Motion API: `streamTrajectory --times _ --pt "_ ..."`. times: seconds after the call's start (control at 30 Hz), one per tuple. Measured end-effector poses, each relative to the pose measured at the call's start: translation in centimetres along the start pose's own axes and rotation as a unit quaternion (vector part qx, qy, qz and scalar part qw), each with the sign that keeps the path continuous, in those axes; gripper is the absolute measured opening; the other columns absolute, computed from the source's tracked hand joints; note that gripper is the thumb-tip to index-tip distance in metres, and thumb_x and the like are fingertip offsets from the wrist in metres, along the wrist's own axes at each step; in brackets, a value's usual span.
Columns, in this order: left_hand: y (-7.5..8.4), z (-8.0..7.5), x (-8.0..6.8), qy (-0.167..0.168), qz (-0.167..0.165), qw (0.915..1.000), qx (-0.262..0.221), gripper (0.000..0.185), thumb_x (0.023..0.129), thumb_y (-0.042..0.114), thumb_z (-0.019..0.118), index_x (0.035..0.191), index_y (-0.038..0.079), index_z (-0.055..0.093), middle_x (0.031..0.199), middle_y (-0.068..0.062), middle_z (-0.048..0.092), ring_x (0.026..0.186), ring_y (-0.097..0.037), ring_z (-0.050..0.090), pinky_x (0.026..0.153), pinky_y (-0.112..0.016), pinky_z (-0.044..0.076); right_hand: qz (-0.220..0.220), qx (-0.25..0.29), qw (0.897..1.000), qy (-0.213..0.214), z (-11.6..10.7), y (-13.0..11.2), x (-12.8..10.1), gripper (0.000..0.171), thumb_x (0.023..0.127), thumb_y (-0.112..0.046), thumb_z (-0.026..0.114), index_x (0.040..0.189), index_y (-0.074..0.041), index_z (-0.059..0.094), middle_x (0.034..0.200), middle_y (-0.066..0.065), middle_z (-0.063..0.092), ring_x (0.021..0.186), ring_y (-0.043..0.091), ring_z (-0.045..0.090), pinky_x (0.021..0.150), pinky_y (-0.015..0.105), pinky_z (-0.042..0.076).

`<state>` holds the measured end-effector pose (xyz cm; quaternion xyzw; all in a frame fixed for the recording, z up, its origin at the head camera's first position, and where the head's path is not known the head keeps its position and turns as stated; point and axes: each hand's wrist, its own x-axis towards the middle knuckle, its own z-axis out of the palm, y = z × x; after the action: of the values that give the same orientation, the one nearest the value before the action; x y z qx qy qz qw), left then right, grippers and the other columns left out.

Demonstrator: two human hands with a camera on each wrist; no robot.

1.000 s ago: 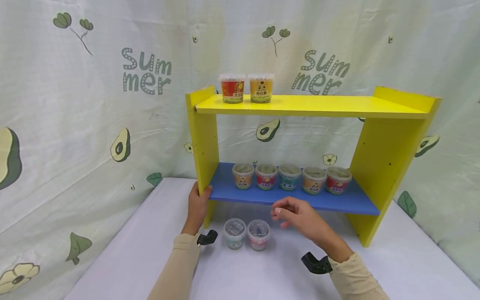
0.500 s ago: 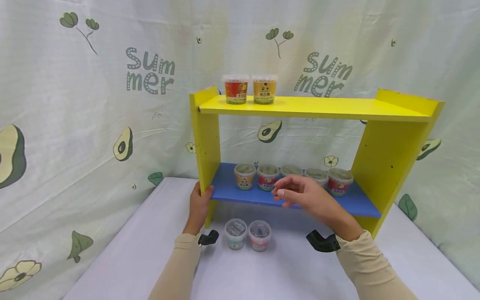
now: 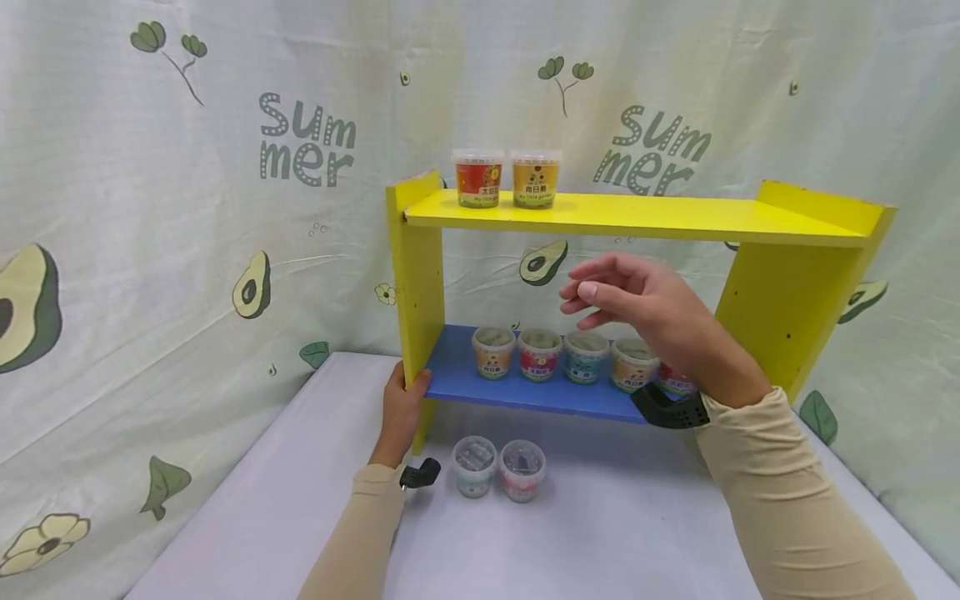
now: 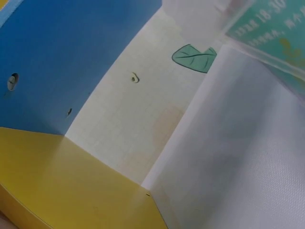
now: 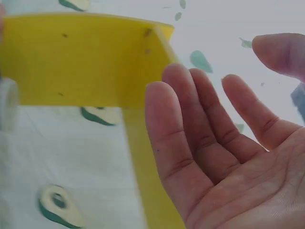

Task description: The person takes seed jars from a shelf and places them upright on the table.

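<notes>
A yellow shelf unit (image 3: pixel 417 275) with a blue lower board (image 3: pixel 457 379) stands on a white table. My left hand (image 3: pixel 405 402) grips its left upright at the blue board's corner. My right hand (image 3: pixel 626 296) hangs empty in the air between the two boards, fingers loosely bent, palm bare in the right wrist view (image 5: pixel 228 157). Two small cups, a red one (image 3: pixel 478 177) and an orange one (image 3: pixel 536 178), stand on the yellow top board (image 3: pixel 675 218). Several cups (image 3: pixel 540 354) line the blue board. Two clear-lidded cups (image 3: pixel 497 468) stand on the table under it.
A cloth backdrop (image 3: pixel 150 208) printed with avocados and the word "Summer" closes off the back and sides. The white table (image 3: pixel 600 533) spreads in front of the shelf. The left wrist view shows the blue board's underside (image 4: pixel 62 57) and the yellow upright (image 4: pixel 71 186).
My right hand has risen from just above the table in front of the blue board to mid-height between the boards. The left hand has kept its grip on the upright.
</notes>
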<state>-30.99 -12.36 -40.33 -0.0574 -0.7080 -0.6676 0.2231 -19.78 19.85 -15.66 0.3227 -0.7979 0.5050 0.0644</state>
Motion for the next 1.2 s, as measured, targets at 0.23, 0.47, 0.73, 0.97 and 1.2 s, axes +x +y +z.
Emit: streamTrajectory --times 0.23,0.47,0.73,0.97,1.2 --pt "0.0 0.0 0.1 0.006 0.014 0.9999 -0.003 0.05 0.1 0.034 0.059 0.138 0.003 0.049 0.117 -0.015 0.056 0.098 -0.028 0.051 0.088 -0.042 0.04 -0.052 0.008 0.995 0.087 -1.7 -3.5 2.8 0.035 0.1 -0.026 0.062 0.125 -0.002 0.058 0.114 0.019 0.066 0.101 0.027 0.068 0.082 0.029 0.055" --pt "-0.2 0.3 -0.2 0.004 0.017 0.9999 0.001 0.049 0.1 0.034 0.059 0.136 0.003 0.05 0.112 -0.014 0.056 0.096 -0.027 0.051 0.085 -0.041 0.04 0.004 0.115 0.984 0.136 -4.0 -4.9 5.1 0.038 0.097 -0.027 0.066 0.124 -0.003 0.055 0.113 0.015 0.062 0.106 0.028 0.063 0.085 0.027 0.054" --pt "-0.3 0.2 -0.8 0.009 0.01 0.9999 0.007 0.049 0.1 0.034 0.059 0.137 0.003 0.05 0.117 -0.014 0.057 0.098 -0.028 0.053 0.088 -0.042 0.042 0.143 0.064 0.983 0.1 -4.6 -5.8 9.0 0.042 0.099 -0.038 0.061 0.13 -0.012 0.047 0.127 0.012 0.052 0.123 0.027 0.054 0.104 0.043 0.043" --pt "0.1 -0.1 -0.7 0.01 0.005 0.9999 0.003 0.049 0.1 0.037 0.058 0.137 0.005 0.049 0.117 -0.014 0.057 0.099 -0.029 0.053 0.089 -0.043 0.042 0.242 0.052 0.966 0.068 -5.3 -6.9 12.0 0.072 0.099 -0.043 0.058 0.158 -0.022 0.022 0.142 0.012 0.04 0.133 0.03 0.044 0.099 0.035 0.047" --pt "0.2 0.1 -0.3 0.009 0.01 0.9999 -0.004 0.05 0.1 0.036 0.059 0.137 0.004 0.05 0.118 -0.014 0.057 0.099 -0.027 0.052 0.087 -0.04 0.041 0.277 0.06 0.957 0.063 -5.7 -6.9 13.2 0.08 0.098 -0.041 0.061 0.16 -0.027 0.012 0.146 0.011 0.035 0.13 0.027 0.041 0.095 0.029 0.049"
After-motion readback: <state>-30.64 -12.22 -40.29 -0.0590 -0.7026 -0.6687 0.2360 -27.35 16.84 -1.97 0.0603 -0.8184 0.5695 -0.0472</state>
